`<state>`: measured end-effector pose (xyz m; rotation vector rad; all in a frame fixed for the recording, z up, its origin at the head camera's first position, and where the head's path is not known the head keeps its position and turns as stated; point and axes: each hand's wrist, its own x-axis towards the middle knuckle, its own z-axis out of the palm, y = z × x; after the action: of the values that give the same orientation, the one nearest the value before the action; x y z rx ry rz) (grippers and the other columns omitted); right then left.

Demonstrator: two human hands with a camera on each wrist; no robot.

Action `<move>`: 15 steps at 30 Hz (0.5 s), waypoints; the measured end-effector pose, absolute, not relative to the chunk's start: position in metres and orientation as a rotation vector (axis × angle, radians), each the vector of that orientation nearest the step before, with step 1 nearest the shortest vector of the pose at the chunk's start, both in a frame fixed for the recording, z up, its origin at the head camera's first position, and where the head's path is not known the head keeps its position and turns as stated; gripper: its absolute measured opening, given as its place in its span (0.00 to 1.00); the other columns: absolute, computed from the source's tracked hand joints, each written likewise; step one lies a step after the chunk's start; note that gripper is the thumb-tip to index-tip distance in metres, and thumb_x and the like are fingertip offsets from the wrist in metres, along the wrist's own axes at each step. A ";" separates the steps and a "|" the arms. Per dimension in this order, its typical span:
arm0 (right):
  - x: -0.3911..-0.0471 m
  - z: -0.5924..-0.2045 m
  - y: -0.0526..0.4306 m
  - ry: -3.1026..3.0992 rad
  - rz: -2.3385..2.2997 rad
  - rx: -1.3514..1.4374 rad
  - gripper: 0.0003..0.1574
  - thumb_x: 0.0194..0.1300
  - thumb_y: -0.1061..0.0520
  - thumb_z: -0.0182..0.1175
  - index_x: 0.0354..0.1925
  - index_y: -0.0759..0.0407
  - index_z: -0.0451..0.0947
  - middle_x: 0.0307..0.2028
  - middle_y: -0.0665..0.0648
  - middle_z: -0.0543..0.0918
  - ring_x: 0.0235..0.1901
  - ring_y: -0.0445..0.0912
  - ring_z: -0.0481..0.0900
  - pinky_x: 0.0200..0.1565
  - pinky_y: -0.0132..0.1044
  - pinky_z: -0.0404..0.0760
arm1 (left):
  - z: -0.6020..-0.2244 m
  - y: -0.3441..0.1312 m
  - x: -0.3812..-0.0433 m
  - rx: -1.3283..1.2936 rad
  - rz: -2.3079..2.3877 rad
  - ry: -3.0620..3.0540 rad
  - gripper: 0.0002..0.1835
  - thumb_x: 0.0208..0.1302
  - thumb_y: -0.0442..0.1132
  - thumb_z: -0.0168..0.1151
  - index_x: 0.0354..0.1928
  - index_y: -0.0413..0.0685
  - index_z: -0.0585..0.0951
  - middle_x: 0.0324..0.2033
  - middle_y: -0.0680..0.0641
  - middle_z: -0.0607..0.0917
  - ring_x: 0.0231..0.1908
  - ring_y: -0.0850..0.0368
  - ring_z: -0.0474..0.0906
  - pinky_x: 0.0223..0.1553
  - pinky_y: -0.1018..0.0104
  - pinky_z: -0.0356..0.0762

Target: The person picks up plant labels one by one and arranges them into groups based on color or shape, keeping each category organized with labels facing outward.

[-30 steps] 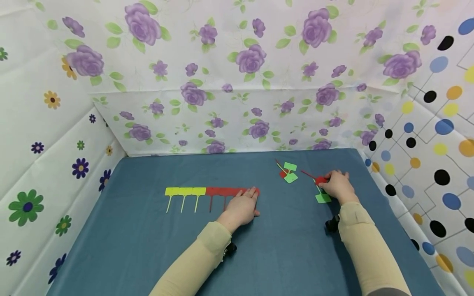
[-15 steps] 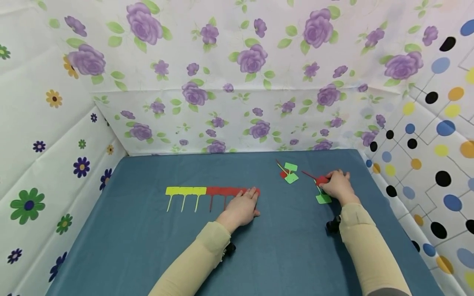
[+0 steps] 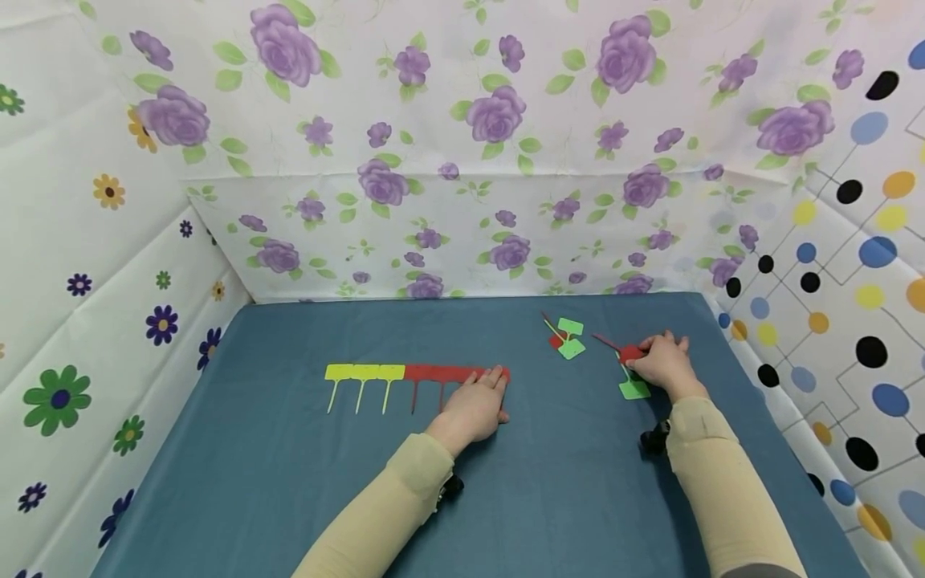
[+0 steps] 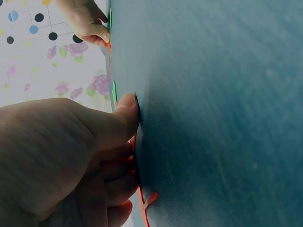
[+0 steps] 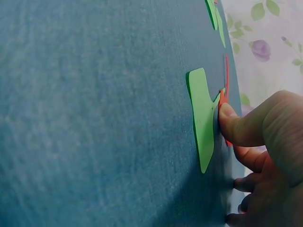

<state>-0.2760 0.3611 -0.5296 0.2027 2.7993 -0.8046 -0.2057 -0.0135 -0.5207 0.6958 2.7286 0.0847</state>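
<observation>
A row of T-shaped plant labels lies on the table, yellow labels point(image 3: 364, 372) at the left and red labels point(image 3: 433, 373) joining on at the right. My left hand point(image 3: 473, 408) rests with straight fingers over the right end of the red ones, hiding part of them. At the right, my right hand point(image 3: 663, 365) pinches a red plant label point(image 3: 630, 353) by its head between thumb and fingers. Its stem points to the upper left. Just below it lies a green plant label point(image 5: 202, 118), whose stem passes by the red one.
Between the hands, toward the back, is a small pile of green labels point(image 3: 572, 348) with a red label point(image 3: 556, 341) partly under them. The blue tablecloth point(image 3: 289, 490) meets a flowered back sheet point(image 3: 448, 241) and a dotted sheet point(image 3: 831, 321) on the right.
Both hands keep their places on the labels. The whole head view has shifted slightly to the right.
</observation>
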 end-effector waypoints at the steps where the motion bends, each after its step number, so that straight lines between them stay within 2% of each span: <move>1: -0.276 -0.529 0.361 2.796 -0.805 0.208 0.34 0.75 0.50 0.66 0.64 0.77 0.74 0.77 0.86 0.42 0.76 0.83 0.24 0.69 0.81 0.57 | -0.521 -0.013 -0.206 0.694 0.087 2.727 0.40 0.82 0.55 0.58 0.86 0.48 0.58 0.85 0.47 0.52 0.83 0.52 0.49 0.83 0.54 0.48; 5: -0.275 -0.527 0.360 2.791 -0.802 0.224 0.34 0.75 0.50 0.66 0.64 0.76 0.75 0.78 0.86 0.37 0.76 0.82 0.23 0.70 0.81 0.52 | -0.522 -0.013 -0.206 0.692 0.083 2.735 0.39 0.82 0.54 0.57 0.86 0.48 0.58 0.85 0.47 0.53 0.83 0.52 0.49 0.83 0.55 0.47; 8: -0.275 -0.527 0.360 2.798 -0.788 0.219 0.36 0.75 0.49 0.66 0.64 0.77 0.74 0.77 0.87 0.39 0.76 0.83 0.25 0.70 0.80 0.53 | -0.523 -0.013 -0.205 0.694 0.084 2.741 0.38 0.83 0.53 0.56 0.86 0.48 0.58 0.85 0.47 0.53 0.83 0.52 0.49 0.83 0.55 0.48; 12: -0.275 -0.527 0.362 2.802 -0.782 0.201 0.38 0.74 0.48 0.66 0.64 0.79 0.72 0.74 0.86 0.49 0.74 0.84 0.34 0.66 0.78 0.62 | -0.522 -0.013 -0.204 0.694 0.081 2.746 0.37 0.83 0.53 0.56 0.85 0.48 0.58 0.85 0.46 0.54 0.83 0.52 0.50 0.83 0.55 0.49; 15: -0.276 -0.528 0.365 2.798 -0.800 0.190 0.38 0.74 0.48 0.67 0.62 0.80 0.71 0.72 0.86 0.51 0.74 0.85 0.36 0.65 0.78 0.64 | -0.523 -0.013 -0.205 0.693 0.069 2.751 0.38 0.83 0.53 0.56 0.85 0.48 0.59 0.85 0.46 0.54 0.83 0.52 0.50 0.83 0.55 0.49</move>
<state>-0.2756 0.3646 -0.5277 0.1905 2.7978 -0.8002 -0.2046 -0.0126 -0.5226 0.6930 2.7512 0.0689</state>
